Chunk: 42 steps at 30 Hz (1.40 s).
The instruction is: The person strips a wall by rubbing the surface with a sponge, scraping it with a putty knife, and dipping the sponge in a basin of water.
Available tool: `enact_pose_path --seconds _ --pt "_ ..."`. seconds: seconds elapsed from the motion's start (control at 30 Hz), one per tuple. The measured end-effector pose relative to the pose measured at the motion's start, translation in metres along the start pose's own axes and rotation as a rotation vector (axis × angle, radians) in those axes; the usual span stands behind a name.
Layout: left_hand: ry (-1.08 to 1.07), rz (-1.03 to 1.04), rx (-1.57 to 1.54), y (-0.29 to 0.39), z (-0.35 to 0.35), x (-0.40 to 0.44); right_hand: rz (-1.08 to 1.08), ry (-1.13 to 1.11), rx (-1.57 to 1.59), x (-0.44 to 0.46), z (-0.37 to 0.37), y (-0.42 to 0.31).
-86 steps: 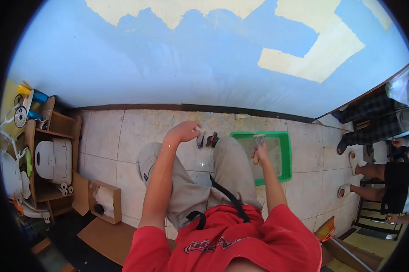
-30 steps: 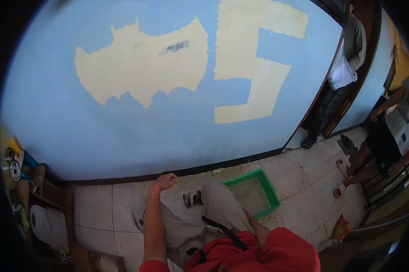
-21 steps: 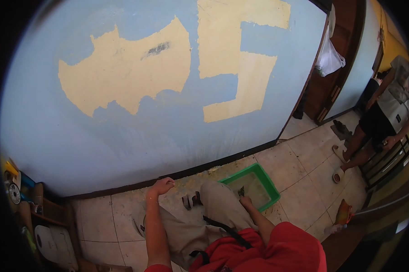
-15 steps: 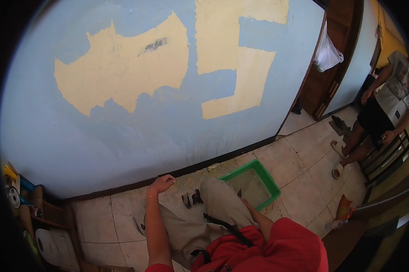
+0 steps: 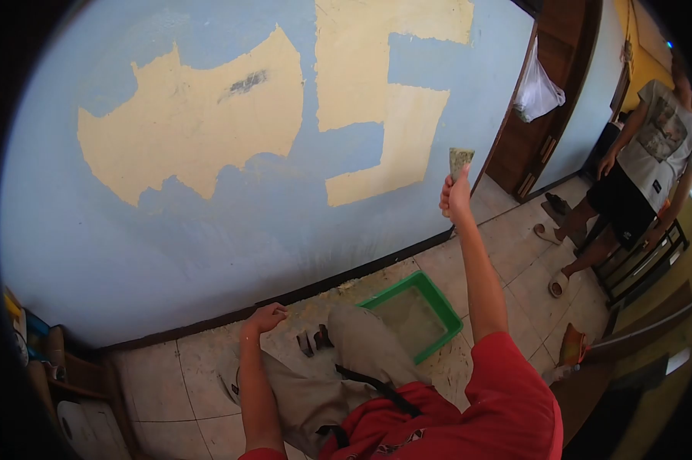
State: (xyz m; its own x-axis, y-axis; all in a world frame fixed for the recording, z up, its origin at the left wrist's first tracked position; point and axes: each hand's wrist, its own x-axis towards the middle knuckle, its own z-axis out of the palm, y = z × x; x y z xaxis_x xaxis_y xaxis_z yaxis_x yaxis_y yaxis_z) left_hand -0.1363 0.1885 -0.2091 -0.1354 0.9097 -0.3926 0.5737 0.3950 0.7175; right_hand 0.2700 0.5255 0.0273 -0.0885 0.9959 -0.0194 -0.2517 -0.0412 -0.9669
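My right hand [image 5: 456, 199] is raised at arm's length in front of the wall's right part, its fingers wrapped around a scraper. The flat, dirty blade of the scraper [image 5: 460, 159] points up; its handle is hidden in my fist. My left hand [image 5: 266, 317] hangs loosely over my left knee with its fingers loosely extended, holding nothing. Before me stands the blue wall [image 5: 208, 253], with a large cream patch [image 5: 200, 115] on the left and an angular cream patch [image 5: 415, 130] to its right. On the floor beside my right knee is a green basin [image 5: 443, 302] holding cloudy liquid.
Crumbs and flakes lie along the dark baseboard [image 5: 300, 299]. A wooden shelf [image 5: 85, 372] stands at the left. Another person [image 5: 653, 146] stands at the right near a doorway, where a white plastic bag [image 5: 539, 96] hangs. An orange object [image 5: 573, 345] lies lower right.
My right hand, earlier low and out of sight near the basin, has come up with the scraper. The view has shifted slightly right. The other person stands more upright.
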Motion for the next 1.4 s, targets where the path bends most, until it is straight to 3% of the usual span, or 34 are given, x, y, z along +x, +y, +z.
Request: enact_pose_path --seconds 0.1,0.27,0.53,0.77,0.83,0.93,1.4 --pt "0.031 -0.062 -0.034 0.001 0.0 0.001 -0.269 0.008 0.019 0.027 0.045 -0.128" --pt "0.042 -0.008 -0.062 -0.011 0.005 0.011 -0.302 -0.047 0.08 0.059 0.083 -0.218" --pt "0.034 0.033 0.005 -0.003 0.004 0.014 -0.205 -0.028 0.149 0.081 0.101 -0.215" --pt "0.022 0.033 0.019 -0.01 0.004 0.016 -0.362 0.011 -0.076 0.074 0.087 -0.218" --pt "0.029 -0.04 -0.026 -0.002 0.004 0.014 -0.539 0.036 -0.218 0.085 0.077 -0.219" --pt "0.004 -0.028 -0.012 0.003 0.001 0.013 -0.616 0.073 -0.265 0.093 0.066 -0.228" --pt "0.004 -0.007 -0.024 -0.003 0.003 0.027 -0.609 0.052 -0.279 0.1 0.081 -0.231"
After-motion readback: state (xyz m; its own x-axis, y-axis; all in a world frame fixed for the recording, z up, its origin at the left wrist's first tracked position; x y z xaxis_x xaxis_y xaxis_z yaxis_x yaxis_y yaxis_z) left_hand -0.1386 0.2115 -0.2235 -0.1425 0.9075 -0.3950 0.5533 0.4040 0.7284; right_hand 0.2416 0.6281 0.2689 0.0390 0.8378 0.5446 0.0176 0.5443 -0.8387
